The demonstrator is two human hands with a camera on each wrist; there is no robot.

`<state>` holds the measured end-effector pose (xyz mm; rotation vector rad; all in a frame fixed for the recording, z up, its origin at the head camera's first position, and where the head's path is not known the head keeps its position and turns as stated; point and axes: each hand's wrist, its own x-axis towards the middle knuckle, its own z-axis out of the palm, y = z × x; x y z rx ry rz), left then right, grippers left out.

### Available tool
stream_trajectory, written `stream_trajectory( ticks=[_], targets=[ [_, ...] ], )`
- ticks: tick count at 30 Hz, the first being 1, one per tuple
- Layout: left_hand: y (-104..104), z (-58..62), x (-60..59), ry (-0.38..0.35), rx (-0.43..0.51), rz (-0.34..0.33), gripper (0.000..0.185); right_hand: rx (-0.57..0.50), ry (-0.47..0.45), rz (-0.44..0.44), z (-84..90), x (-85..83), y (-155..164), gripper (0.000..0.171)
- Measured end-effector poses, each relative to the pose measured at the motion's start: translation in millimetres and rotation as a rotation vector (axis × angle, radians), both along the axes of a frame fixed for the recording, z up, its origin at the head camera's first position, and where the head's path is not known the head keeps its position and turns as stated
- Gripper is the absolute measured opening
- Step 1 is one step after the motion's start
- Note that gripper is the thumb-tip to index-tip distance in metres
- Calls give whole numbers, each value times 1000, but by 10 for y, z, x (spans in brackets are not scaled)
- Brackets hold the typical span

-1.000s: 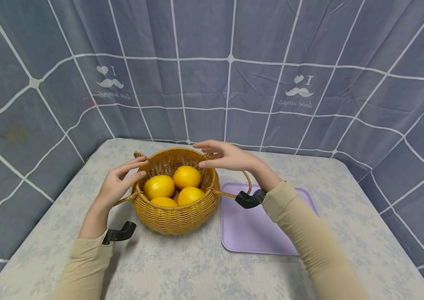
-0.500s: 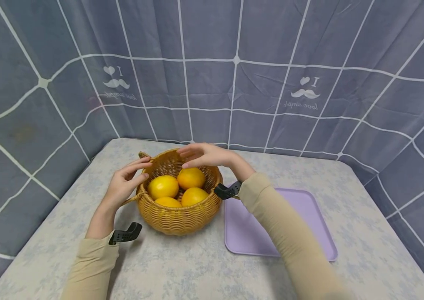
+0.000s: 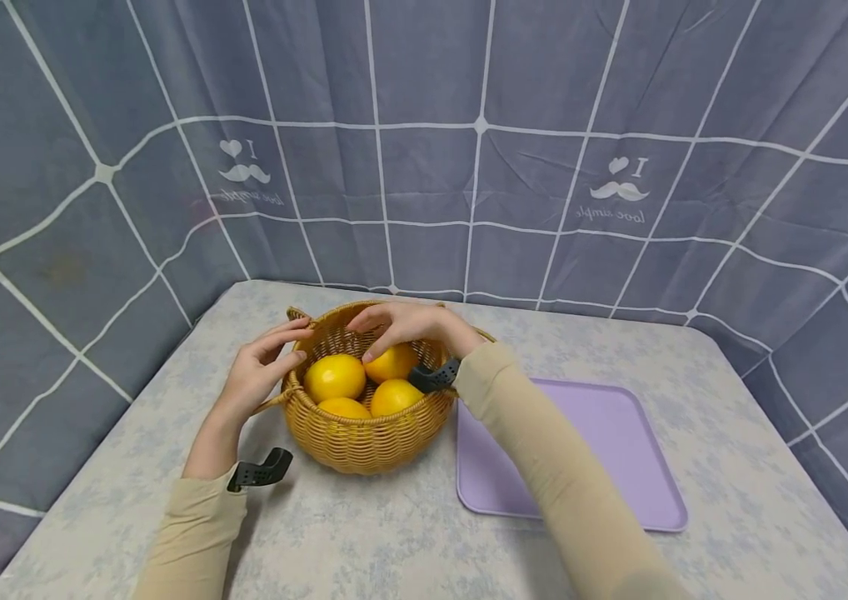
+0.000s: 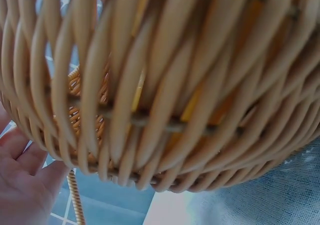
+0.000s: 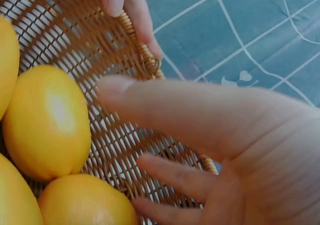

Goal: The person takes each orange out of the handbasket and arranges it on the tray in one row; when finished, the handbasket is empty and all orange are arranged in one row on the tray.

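While the left hand (image 3: 255, 379) steadies the basket (image 3: 364, 433) by its left rim, grip loosely curved on the weave, the right hand (image 3: 409, 325) reaches in, fingers apart over the rear lemon (image 3: 394, 362). Picking seems underway; next, that grip must clamp. Right lies a tray (image 3: 604, 450).

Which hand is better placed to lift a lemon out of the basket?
The right hand: it reaches over the basket with fingertips at the rear lemon. The left hand rests on the rim outside, probably steadying it.
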<state>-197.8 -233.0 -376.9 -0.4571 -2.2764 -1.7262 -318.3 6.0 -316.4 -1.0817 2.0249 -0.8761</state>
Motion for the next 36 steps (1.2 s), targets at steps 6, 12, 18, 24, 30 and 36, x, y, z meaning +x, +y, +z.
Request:
stream_trajectory(
  ticks=[6, 12, 18, 24, 30, 36],
  targets=[
    [4, -1, -1, -16, 0, -3, 33, 34, -2, 56, -68, -11, -6, 70],
    [6, 0, 5, -14, -2, 1, 33, 182, 81, 77, -129, 6, -54, 70],
    [11, -10, 5, -9, -2, 5, 33, 279, 115, 54, -162, 19, -84, 65],
    [-1, 8, 9, -27, -11, 12, 34, 284, 135, 52, -148, 9, -104, 62],
    [5, 16, 12, -25, -4, 6, 34, 276, 124, 52, -149, 11, -111, 64],
    [3, 4, 14, -23, -3, 3, 34, 284, 3, 38, -192, 14, -111, 67]
  ],
)
